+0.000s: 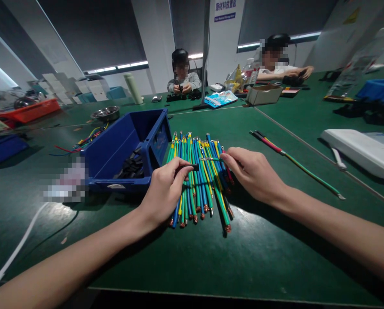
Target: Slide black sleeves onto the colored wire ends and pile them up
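Several short blue, green and yellow wires [196, 180] with copper ends lie side by side on the green table [211, 262]. Over them, my left hand [164, 189] pinches a short black tube [189, 167] between thumb and fingers. To its right, my right hand [253, 171] pinches the end of a thin wire [208, 159] that points toward the black tube. Tube and wire tip are a short gap apart.
A blue bin [127, 148] holding black parts stands left of the wires. A separate bundle of wires [295, 163] lies to the right, a white flat device [359, 150] beyond it. Two other people sit at the far side. Loose wires [82, 141] and a metal bowl [106, 113] sit far left.
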### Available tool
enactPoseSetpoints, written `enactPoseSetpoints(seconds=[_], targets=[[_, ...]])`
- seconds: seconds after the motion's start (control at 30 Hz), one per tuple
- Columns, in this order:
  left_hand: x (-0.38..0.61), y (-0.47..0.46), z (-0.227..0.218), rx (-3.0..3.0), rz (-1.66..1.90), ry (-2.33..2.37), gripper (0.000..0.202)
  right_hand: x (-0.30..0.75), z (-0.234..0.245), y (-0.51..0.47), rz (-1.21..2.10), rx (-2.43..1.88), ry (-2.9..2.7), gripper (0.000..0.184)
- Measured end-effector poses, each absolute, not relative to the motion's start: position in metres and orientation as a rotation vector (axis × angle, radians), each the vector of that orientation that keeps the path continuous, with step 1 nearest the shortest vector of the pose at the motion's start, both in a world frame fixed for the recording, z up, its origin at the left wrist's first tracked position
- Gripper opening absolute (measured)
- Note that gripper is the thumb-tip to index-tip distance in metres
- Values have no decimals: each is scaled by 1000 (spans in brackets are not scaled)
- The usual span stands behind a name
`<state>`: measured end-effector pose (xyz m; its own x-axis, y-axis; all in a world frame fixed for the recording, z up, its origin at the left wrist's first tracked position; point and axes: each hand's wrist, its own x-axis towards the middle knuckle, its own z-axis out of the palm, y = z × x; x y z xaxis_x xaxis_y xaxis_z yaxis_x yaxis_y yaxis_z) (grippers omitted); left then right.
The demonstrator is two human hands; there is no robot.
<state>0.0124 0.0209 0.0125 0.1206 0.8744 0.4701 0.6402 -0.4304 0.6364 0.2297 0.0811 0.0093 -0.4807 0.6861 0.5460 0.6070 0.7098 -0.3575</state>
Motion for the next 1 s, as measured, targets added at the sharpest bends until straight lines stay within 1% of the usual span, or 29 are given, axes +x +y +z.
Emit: enactPoseSetpoints(seconds=[0.23,0.4,1.0], targets=[[13,22,13,2043,1197,1510,13,230,7,80,120,-921,-2303,32],[14,21,14,1995,1186,1522,19,231,7,80,75,-901,-2313,30],[14,22,14,1961,1185,1486,22,230,5,77,-99,-875,-2355,33]])
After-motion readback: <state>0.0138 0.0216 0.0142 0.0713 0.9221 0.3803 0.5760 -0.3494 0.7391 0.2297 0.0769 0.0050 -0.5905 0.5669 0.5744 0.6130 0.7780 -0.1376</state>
